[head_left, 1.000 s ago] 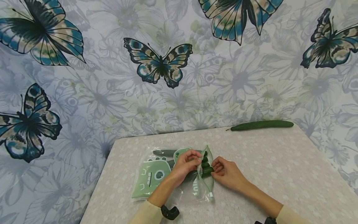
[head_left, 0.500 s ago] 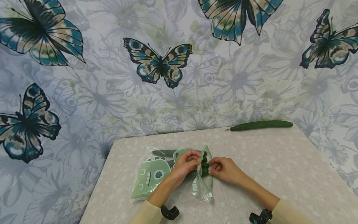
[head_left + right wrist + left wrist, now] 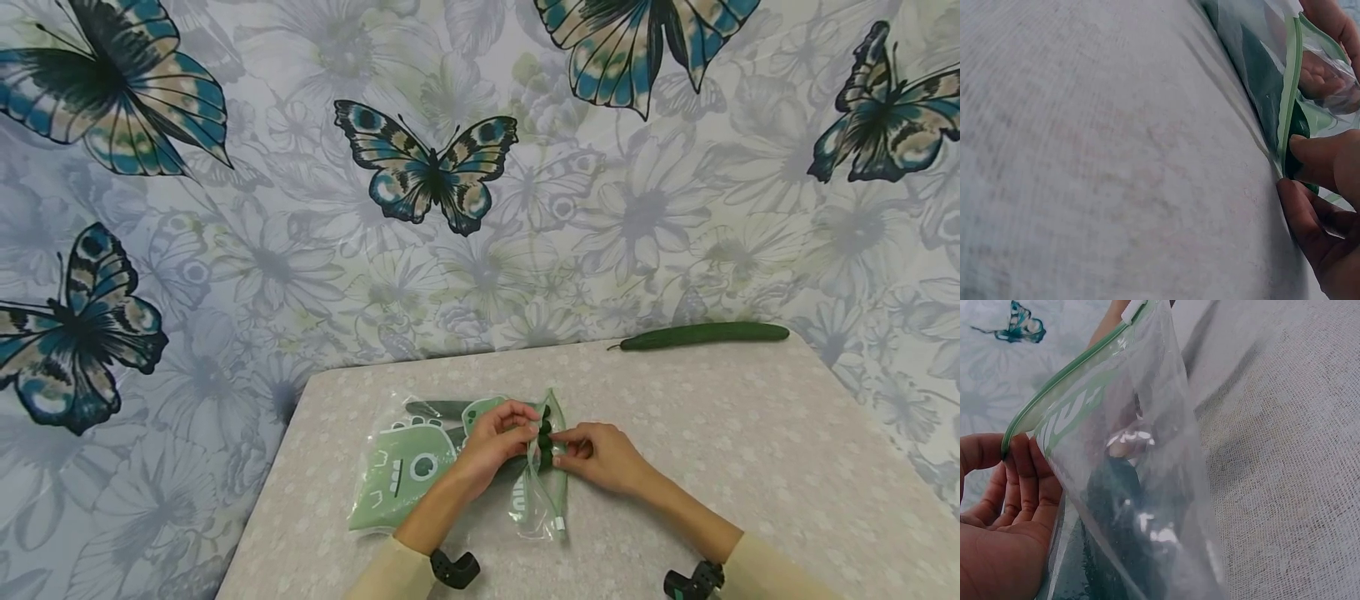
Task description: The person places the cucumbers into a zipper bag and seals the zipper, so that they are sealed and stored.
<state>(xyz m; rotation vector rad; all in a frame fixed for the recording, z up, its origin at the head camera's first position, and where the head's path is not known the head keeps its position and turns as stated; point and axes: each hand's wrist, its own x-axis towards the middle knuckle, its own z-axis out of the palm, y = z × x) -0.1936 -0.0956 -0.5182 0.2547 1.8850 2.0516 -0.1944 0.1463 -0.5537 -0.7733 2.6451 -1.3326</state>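
A clear zip bag with a green cartoon monster print lies on the table, its mouth facing right. Several dark green cucumbers lie side by side inside, with their ends showing at the opening. My left hand pinches the upper edge of the mouth between thumb and fingers, lifting the green zip strip. At the opening, my right hand has its thumb and fingertips on the end of the nearest cucumber, right beside the lower zip edge. A white slider sits at the strip's near end.
Another long cucumber lies at the table's back right edge, by the wall. A pale floral cloth covers the table. Behind it rises a wall with butterfly and flower patterns.
My right hand has moved left toward the bag's mouth, and the nearest cucumber has slid deeper into the bag. My left hand stays at the bag's edge.
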